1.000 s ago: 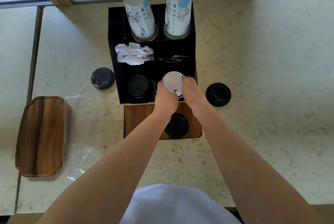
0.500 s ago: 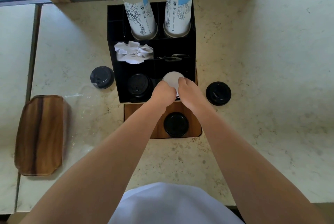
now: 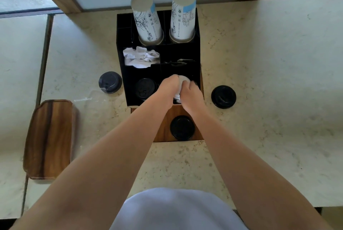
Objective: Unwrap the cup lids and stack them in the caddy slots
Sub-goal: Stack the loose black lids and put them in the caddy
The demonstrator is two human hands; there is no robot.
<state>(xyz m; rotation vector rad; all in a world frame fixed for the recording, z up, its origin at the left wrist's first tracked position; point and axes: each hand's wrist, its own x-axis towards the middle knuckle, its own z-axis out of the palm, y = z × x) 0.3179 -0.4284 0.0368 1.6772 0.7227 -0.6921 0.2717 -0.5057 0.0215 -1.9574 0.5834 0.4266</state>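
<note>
A black caddy (image 3: 122, 73) stands on the stone counter. Both hands are over its front right slot, holding a stack of white lids (image 3: 183, 79) between them. My left hand (image 3: 168, 90) grips the stack's left side and my right hand (image 3: 191, 94) its right side. The lower part of the stack is hidden behind the hands and inside the slot. The front left slot holds black lids (image 3: 144, 87). Three more black lids lie outside: one (image 3: 110, 82) left of the caddy, one (image 3: 223, 97) to its right, one (image 3: 182, 127) on the wooden base (image 3: 163, 129) in front.
Two stacks of paper cups (image 3: 146, 19) (image 3: 182, 16) stand upside down in the caddy's rear slots. Crumpled white paper (image 3: 140, 57) fills a middle compartment. A wooden tray (image 3: 49, 138) lies at the left. Clear plastic wrap (image 3: 92, 97) lies between tray and caddy.
Both hands have pushed the white lid stack down into the front right slot. Less of the top lid shows now, and the fingers have closed in over it.
</note>
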